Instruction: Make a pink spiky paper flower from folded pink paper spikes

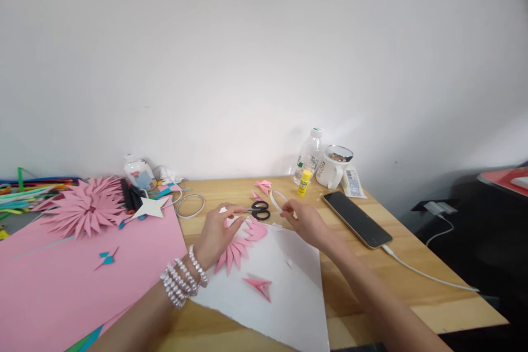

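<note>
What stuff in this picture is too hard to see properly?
Head view, the only one:
- Scissors: blade tips hidden behind the left hand.
- Pink petal fan: partly covered by that hand.
- White ring: its near part is behind the right hand.
- Glue stick and bottle labels: too small to read.
- Pink sheet: cut off by the left edge.

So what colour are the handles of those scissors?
Black, seen in the head view: the scissors lie between both hands.
</note>
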Motion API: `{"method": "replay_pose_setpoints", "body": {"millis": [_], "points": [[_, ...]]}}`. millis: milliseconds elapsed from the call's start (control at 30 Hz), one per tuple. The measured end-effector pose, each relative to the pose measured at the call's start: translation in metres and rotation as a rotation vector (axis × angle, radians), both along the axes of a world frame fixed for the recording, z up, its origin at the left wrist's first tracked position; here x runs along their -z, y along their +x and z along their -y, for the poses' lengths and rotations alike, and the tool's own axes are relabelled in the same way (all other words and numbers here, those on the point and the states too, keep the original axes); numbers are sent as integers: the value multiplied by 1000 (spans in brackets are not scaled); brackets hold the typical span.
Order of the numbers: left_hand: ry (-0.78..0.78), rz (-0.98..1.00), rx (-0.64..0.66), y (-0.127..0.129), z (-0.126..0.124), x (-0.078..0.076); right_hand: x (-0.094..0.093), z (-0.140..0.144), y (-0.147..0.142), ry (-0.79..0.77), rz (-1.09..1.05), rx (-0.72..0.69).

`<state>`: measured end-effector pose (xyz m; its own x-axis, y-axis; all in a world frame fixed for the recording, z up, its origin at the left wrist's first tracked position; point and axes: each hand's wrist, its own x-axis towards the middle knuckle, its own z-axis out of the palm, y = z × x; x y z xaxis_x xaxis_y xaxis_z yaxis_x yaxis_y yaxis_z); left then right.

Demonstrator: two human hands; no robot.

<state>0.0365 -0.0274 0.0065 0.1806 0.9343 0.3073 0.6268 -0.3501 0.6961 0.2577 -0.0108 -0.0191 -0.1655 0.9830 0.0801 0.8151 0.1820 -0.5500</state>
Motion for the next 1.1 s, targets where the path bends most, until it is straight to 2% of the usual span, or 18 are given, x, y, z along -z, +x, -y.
{"method": "replay_pose_setpoints", "body": {"millis": [100,133,267,367,467,633,700,833,1000,1100], "points": [[36,125,83,14,7,-5,-8,10,-10,-58,-599,-139],[50,150,106,17,8,-6,-13,14,-13,-83,-734,-195],[6,205,140,20,12,-8,-30,31,-24,-156,-948,-457],[-104,267,115,17,14,-9,-34,38,-28,-184,-972,-514],[-181,331,128,14,16,-8,-28,40,-31,-201,-982,-492],[-170,308,138,16,24,-9,-17,38,-40,-101,-996,-263],[-139,318,119,16,26,-12,-18,40,-41,-42,-971,-239],[-144,464,57,12,26,-20,-23,45,-38,134,-768,-375],[-289,550,232,11,31,-18,-21,49,-39,286,-566,-422],[-292,678,253,14,37,-16,-22,51,-40,331,-503,-465]]}}
